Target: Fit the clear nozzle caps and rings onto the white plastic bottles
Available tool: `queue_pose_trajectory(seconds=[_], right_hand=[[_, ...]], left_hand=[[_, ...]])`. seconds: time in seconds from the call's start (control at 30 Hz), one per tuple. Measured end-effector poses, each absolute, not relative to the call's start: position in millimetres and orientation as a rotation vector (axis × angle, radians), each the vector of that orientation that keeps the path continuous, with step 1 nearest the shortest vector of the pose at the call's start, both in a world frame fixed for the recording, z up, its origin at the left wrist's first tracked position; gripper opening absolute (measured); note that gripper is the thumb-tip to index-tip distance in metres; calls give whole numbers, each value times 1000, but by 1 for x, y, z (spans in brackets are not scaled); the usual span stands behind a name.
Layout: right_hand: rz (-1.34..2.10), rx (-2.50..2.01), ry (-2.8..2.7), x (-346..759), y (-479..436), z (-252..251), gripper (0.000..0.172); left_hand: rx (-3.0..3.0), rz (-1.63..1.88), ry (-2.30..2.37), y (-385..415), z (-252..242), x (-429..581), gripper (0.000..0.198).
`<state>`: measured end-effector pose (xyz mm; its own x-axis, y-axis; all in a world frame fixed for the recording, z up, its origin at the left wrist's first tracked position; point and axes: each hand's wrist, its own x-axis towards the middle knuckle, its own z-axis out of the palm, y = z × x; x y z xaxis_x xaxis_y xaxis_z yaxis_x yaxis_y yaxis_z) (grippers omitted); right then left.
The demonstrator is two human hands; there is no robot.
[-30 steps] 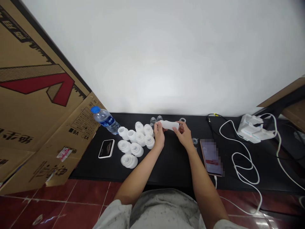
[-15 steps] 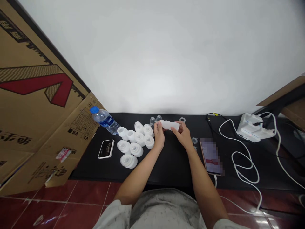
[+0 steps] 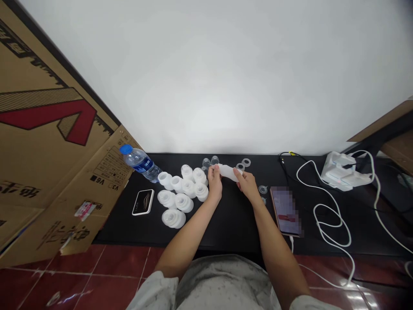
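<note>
Between my two hands, a white plastic bottle (image 3: 228, 172) lies on its side above the black table. My left hand (image 3: 215, 181) closes around its narrower left end, covering most of that part. At the wider right end, my right hand (image 3: 247, 182) grips it with thumb and fingers. To the left of my left hand stand several similar white bottles (image 3: 183, 202), grouped close together. Behind my left hand are clear domed caps (image 3: 214, 160). Pale rings (image 3: 246, 162) lie behind my right hand, and another clear ring (image 3: 263, 189) is to its right.
A water bottle (image 3: 142, 163) with a blue cap and a white-edged device (image 3: 143, 202) are at the left, beside a large cardboard box (image 3: 64, 172). On the right lie a phone (image 3: 285, 211), a looped white cable (image 3: 335, 245) and a white power strip (image 3: 345, 170). A wall (image 3: 219, 77) rises behind.
My right hand's fingers have shifted along the bottle's right end, and the bottle tilts slightly differently. Another ring shows behind it. My left hand keeps its place.
</note>
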<state>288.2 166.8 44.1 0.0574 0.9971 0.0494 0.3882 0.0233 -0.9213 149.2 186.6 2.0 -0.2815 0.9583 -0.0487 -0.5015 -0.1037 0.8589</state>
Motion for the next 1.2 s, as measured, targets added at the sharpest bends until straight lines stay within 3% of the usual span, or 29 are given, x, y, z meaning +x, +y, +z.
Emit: queue_pose_trajectory(seconds=[0.13,0.27,0.4,0.63,0.8,1.2], right_hand=[[999,-1421,-1346,286,169,38,60],[797,-1351,-1468,285,168,34,48],[687,-1298,-1600,285,165,33,46],[657,-1316,-1656,283,164,37,39],[658,-1387,-1529,283,164,39,50],[1232,-1307,-1162,284,173,27,63]], left_hand=[[648,1667,853,186,7,149,44],[561,1577,755,185,12,149,54],[474,1515,704,184,16,149,59],[497,1501,693,179,27,149,51],[527,1489,699,173,25,155,48],[626,1535,691,172,25,158,51]])
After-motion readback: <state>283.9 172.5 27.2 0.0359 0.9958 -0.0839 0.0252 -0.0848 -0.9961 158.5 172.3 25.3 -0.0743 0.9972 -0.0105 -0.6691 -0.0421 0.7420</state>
